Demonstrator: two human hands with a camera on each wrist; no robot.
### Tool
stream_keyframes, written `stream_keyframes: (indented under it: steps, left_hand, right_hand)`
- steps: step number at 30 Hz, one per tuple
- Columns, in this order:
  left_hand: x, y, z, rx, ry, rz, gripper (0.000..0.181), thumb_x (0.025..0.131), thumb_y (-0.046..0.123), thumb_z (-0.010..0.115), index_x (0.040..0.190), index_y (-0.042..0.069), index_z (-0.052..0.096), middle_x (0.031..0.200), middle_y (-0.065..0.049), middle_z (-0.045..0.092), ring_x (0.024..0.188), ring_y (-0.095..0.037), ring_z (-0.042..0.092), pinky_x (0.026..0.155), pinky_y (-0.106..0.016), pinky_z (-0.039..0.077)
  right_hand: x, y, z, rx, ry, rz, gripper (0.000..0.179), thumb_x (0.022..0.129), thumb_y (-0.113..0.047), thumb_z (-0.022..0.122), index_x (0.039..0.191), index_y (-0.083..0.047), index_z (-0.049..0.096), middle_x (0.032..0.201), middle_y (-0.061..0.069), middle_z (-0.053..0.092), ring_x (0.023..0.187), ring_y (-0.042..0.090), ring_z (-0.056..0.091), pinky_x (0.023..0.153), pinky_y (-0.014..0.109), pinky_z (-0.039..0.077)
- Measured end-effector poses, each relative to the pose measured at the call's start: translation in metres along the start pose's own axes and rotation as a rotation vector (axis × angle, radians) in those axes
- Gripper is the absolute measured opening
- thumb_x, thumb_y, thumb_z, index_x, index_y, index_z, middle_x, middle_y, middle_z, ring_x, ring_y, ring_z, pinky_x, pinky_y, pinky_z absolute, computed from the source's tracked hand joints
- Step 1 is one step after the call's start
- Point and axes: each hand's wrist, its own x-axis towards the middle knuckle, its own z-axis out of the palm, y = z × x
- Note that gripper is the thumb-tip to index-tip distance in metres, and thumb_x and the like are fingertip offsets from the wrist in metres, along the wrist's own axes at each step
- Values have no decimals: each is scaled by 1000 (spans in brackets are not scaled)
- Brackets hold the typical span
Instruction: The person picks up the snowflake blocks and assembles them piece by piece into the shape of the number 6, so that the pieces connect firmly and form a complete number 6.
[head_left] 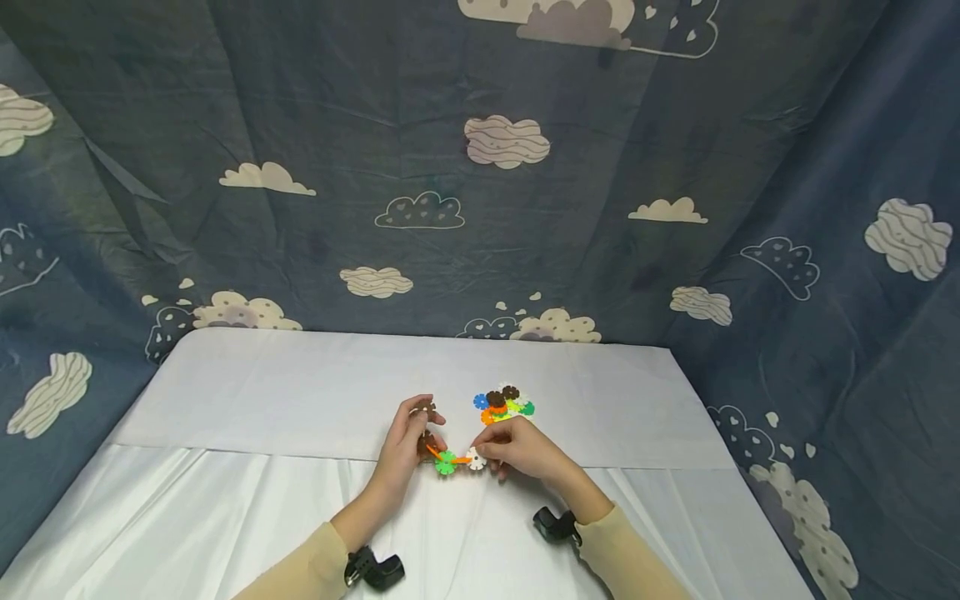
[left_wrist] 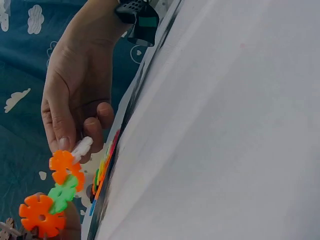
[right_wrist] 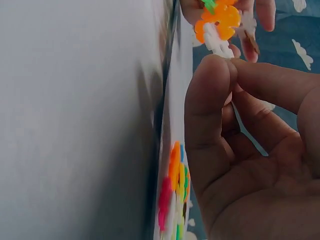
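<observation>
A curved chain of flower-shaped plastic interlocking discs is held between my two hands. My left hand [head_left: 399, 446] grips its left end, by the brown discs [head_left: 428, 439] and an orange disc [left_wrist: 42, 216]; part of that end is hidden by the fingers. In the middle sits a green disc [head_left: 446, 462], joined to an orange disc on each side. At the right end is a white disc [head_left: 476, 458], which my right hand [head_left: 525, 450] pinches between thumb and index finger. In the right wrist view, the white disc [right_wrist: 216, 40] meets the orange disc [right_wrist: 220, 22] edge-on.
A small pile of loose discs [head_left: 495, 399] in blue, brown, orange, yellow, green and other colours lies just beyond my right hand. A white cloth [head_left: 247, 400] covers the table. Behind it hangs a dark blue curtain [head_left: 322, 108] with cloud patterns.
</observation>
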Motion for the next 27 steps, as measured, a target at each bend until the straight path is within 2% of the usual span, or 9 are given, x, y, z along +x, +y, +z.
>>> stream_keyframes:
  steps: [3, 6, 9, 13, 17, 19, 23, 27]
  left_hand:
    - [1, -3, 1, 85, -21, 30, 40, 117, 16, 38, 153, -1, 38, 118, -24, 61, 78, -9, 65, 77, -23, 59]
    - [1, -4, 2, 114, -19, 45, 38, 116, 13, 41, 151, -3, 40, 118, -27, 61, 79, -9, 65, 78, -22, 58]
    - [1, -4, 2, 115, -23, 37, 39, 115, 12, 42, 152, -2, 40, 116, -25, 61, 79, -11, 65, 75, -22, 57]
    - [0, -2, 2, 93, -26, 14, 44, 115, 10, 43, 158, 4, 33, 114, -22, 61, 77, -12, 63, 72, -21, 55]
    - [1, -2, 2, 78, -28, -4, 45, 115, 7, 41, 159, 8, 31, 115, -22, 59, 77, -13, 60, 74, -21, 55]
    - [1, -2, 2, 76, -32, -13, 46, 113, 4, 41, 158, 8, 33, 117, -22, 58, 78, -13, 59, 77, -21, 55]
    - [1, -1, 2, 68, -42, -22, 55, 108, -1, 43, 160, 10, 28, 119, -22, 57, 80, -14, 58, 81, -22, 54]
    - [1, 0, 1, 81, -46, -17, 57, 106, -1, 44, 160, 10, 26, 119, -21, 56, 81, -14, 59, 82, -22, 54]
  right_hand:
    - [1, 2, -2, -19, 8, 1, 14, 101, -15, 72, 105, -5, 80, 73, 4, 67, 59, 12, 60, 58, 27, 57]
    - [1, 3, -2, -14, 12, 12, 12, 100, -13, 72, 104, -4, 80, 72, 4, 67, 59, 12, 60, 57, 26, 56]
    - [2, 5, -2, -21, 6, 17, 11, 99, -12, 74, 103, -4, 80, 72, 3, 67, 59, 13, 59, 56, 25, 54]
    - [3, 7, -4, -53, -15, 10, 11, 97, -13, 77, 104, -5, 80, 74, 4, 70, 60, 13, 60, 55, 25, 54]
    - [1, 7, -17, -54, 8, 30, 14, 98, -14, 76, 107, -5, 78, 78, 6, 71, 62, 14, 62, 57, 28, 56]
    - [-1, 8, -29, -46, 55, 35, 17, 100, -15, 74, 111, -3, 77, 82, 9, 72, 63, 16, 62, 58, 30, 58]
    - [-2, 16, -60, -28, 213, 55, 22, 102, -15, 71, 117, 1, 74, 87, 15, 73, 65, 17, 63, 60, 31, 59]
    - [3, 28, -83, -98, 365, 105, 23, 102, -15, 70, 119, 0, 74, 84, 13, 70, 61, 18, 61, 57, 29, 57]
